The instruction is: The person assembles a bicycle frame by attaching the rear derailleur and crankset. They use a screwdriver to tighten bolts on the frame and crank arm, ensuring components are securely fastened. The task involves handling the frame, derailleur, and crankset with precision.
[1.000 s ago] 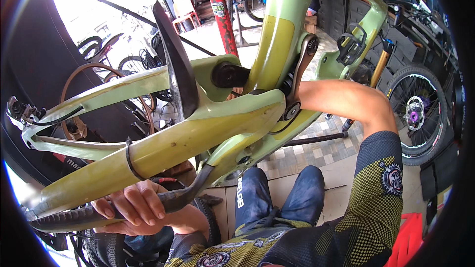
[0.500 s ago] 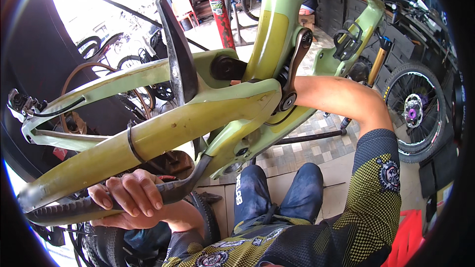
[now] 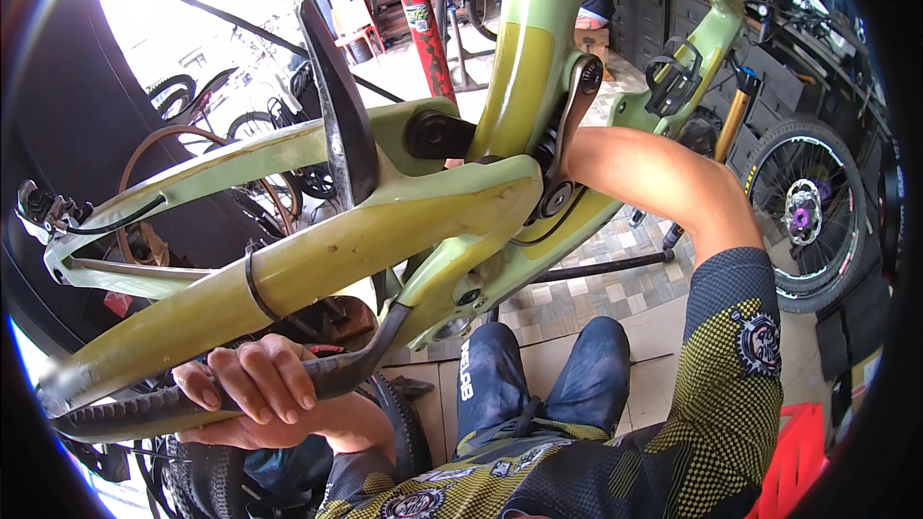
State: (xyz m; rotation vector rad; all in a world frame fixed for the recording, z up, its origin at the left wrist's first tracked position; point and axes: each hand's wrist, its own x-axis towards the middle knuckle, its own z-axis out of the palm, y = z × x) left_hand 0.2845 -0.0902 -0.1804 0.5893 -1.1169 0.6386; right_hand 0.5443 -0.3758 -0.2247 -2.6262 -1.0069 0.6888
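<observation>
A green and olive bicycle frame (image 3: 356,248) fills the middle, with no wheel in its rear end. My left hand (image 3: 252,386) is wrapped around the lower rear tube, the chainstay (image 3: 361,365), which carries a black ribbed guard. Above that hand, a black band (image 3: 253,284) circles the thick olive tube. My right forearm (image 3: 639,173) passes behind the frame beside the brown rocker link (image 3: 575,111) and its dark pivot bolt (image 3: 557,199). Only a sliver of skin shows past the link; the right hand's fingers and anything in them are hidden.
A red post (image 3: 418,19) stands behind the frame. To the right are a wheel (image 3: 806,216) with a disc rotor, a gold fork leg (image 3: 733,125) and dark drawers (image 3: 654,24). More bicycles stand at the back left. A tyre (image 3: 402,423) lies below my left forearm.
The frame's middle and rocker link sit slightly further left in view. My right forearm has shifted a little with them, while my left hand keeps its hold on the chainstay.
</observation>
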